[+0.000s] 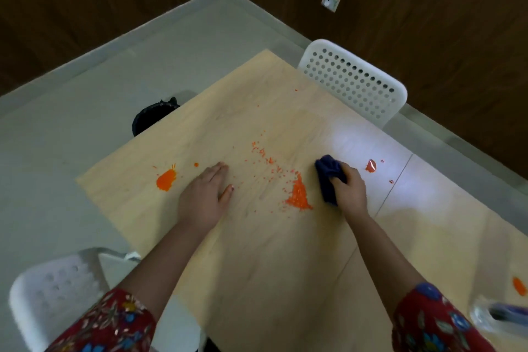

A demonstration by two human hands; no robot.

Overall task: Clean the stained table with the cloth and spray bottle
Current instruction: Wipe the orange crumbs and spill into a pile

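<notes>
The light wooden table [257,251] carries orange stains: a blot [166,179] at the left, a smeared patch [298,197] with scattered specks in the middle, and a small glossy spot [371,166] at the right. My right hand [350,190] grips a bunched dark blue cloth [328,177] on the tabletop, just right of the smeared patch. My left hand [204,194] rests flat on the table with straight fingers, between the blot and the smear. The spray bottle [500,314] appears blurred at the lower right edge.
A white perforated chair [354,80] stands at the table's far side, and another white chair [54,288] at the near left. A black bin [151,118] sits on the grey floor beyond the left edge. Another orange spot [518,286] lies near the bottle.
</notes>
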